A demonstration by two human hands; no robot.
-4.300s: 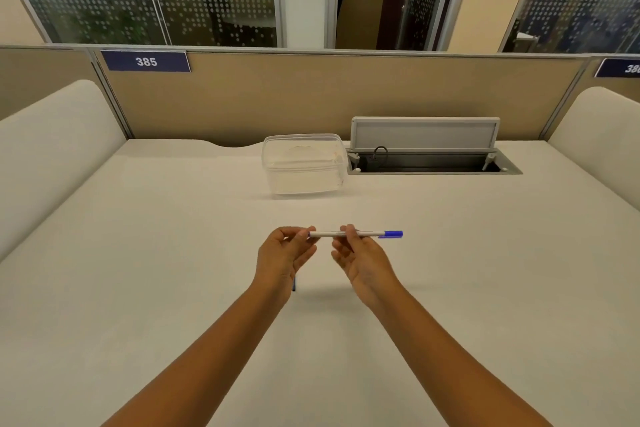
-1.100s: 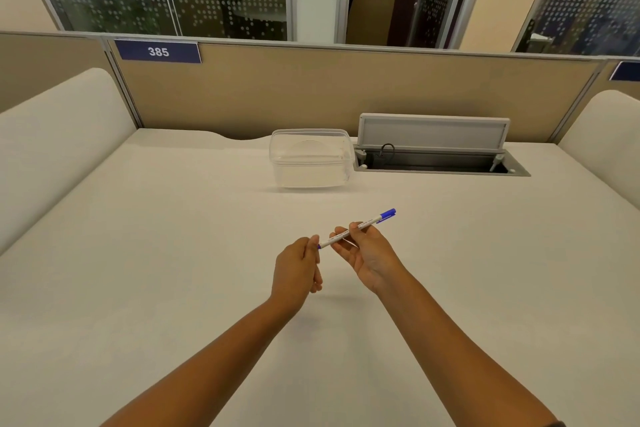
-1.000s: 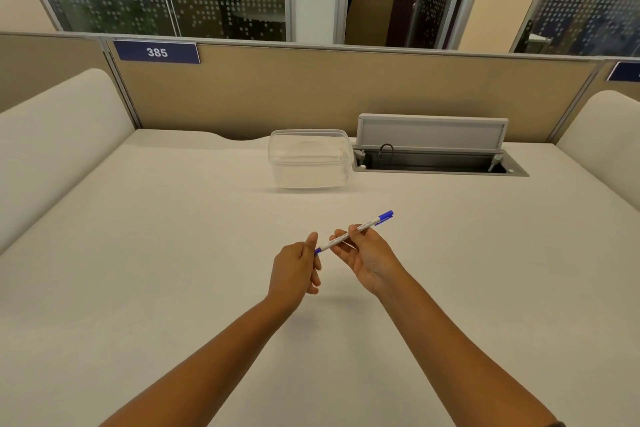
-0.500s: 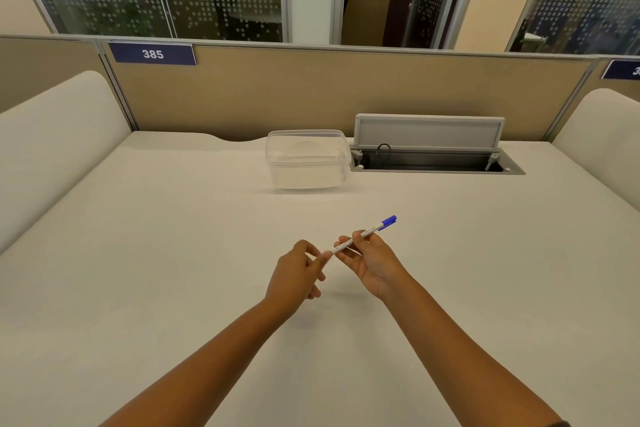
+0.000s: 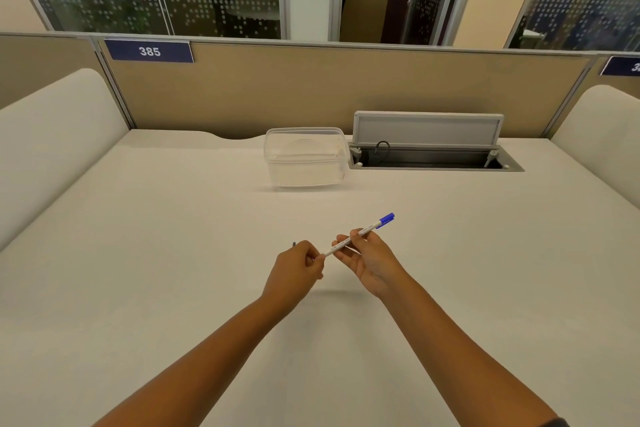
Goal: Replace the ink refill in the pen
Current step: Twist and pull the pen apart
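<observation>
A white pen (image 5: 370, 228) with a blue end cap slants up to the right above the white desk (image 5: 173, 253). My right hand (image 5: 372, 265) pinches its barrel near the middle. My left hand (image 5: 294, 274) is closed, with its fingertips at the pen's lower left end. A thin blue piece, seemingly the ink refill (image 5: 294, 244), pokes out from the top of the left fist; the rest of it is hidden in the hand. I cannot see whether anything enters the pen's open end.
A clear plastic container (image 5: 304, 158) with its lid on stands at the back centre. To its right an open cable hatch (image 5: 433, 163) is set into the desk. A tan partition (image 5: 311, 90) closes the back, and padded white dividers flank both sides.
The pen has tilted from level to slanting up and right. Its lower end showed blue a second ago and now shows white. My left hand has closed at that end.
</observation>
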